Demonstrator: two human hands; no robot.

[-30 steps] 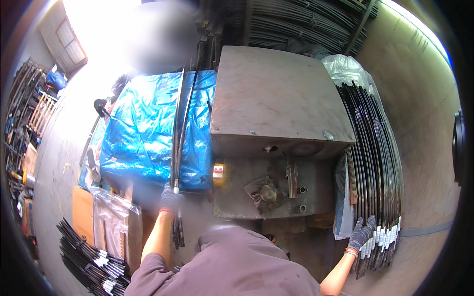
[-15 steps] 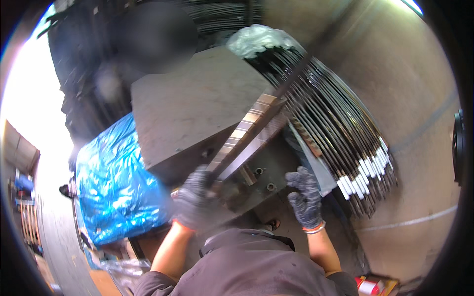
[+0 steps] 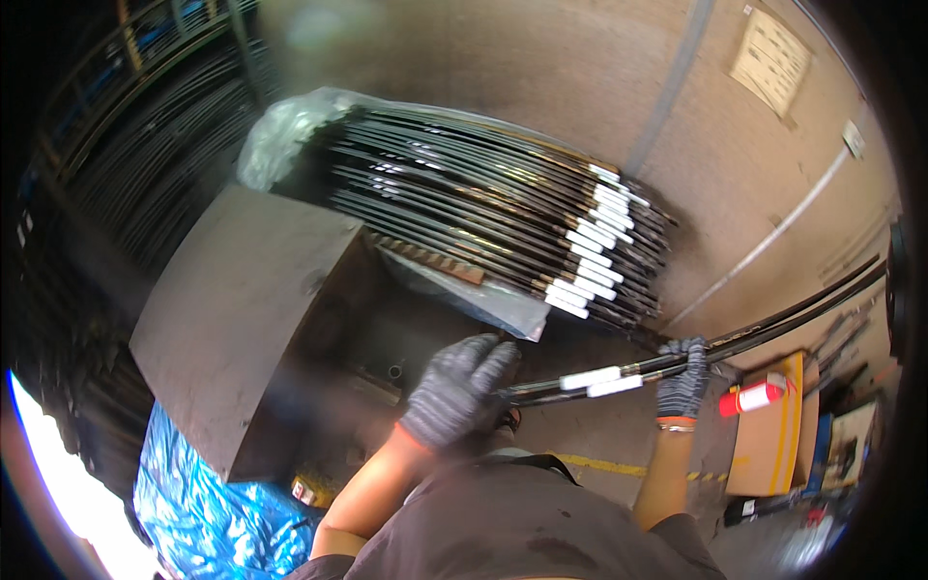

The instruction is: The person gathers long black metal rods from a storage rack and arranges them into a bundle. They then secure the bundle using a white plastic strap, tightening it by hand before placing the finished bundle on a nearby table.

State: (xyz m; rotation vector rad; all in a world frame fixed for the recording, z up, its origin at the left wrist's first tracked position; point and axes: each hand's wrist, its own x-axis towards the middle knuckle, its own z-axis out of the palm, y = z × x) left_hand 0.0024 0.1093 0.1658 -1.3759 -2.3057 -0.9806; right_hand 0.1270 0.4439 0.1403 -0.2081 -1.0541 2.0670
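Note:
Two long black rods [image 3: 754, 340] with white sleeves [image 3: 603, 381] run from my body's front out to the right, curving in the fisheye picture. My right hand [image 3: 682, 387], in a grey knit glove with an orange cuff, is closed around them just right of the sleeves. At their left end my left hand [image 3: 458, 389], gloved alike, has its fingers curled over the rods; its fingertips are partly hidden. Beyond both hands lies a stack of similar black rods [image 3: 464, 193], many bearing white sleeves near their right ends.
A grey metal box-like block [image 3: 246, 290] stands at left, with blue plastic sheeting [image 3: 222, 512] below it. Clear plastic [image 3: 290, 130] wraps the stack's far end. At right are a red fire extinguisher [image 3: 752, 396] and cardboard [image 3: 767, 435]. A brown wall [image 3: 541, 68] rises behind.
The view has turned right. My right hand, open before, now grips the two black rods. My left hand has moved from beside the striped wooden strip to the rods' left end.

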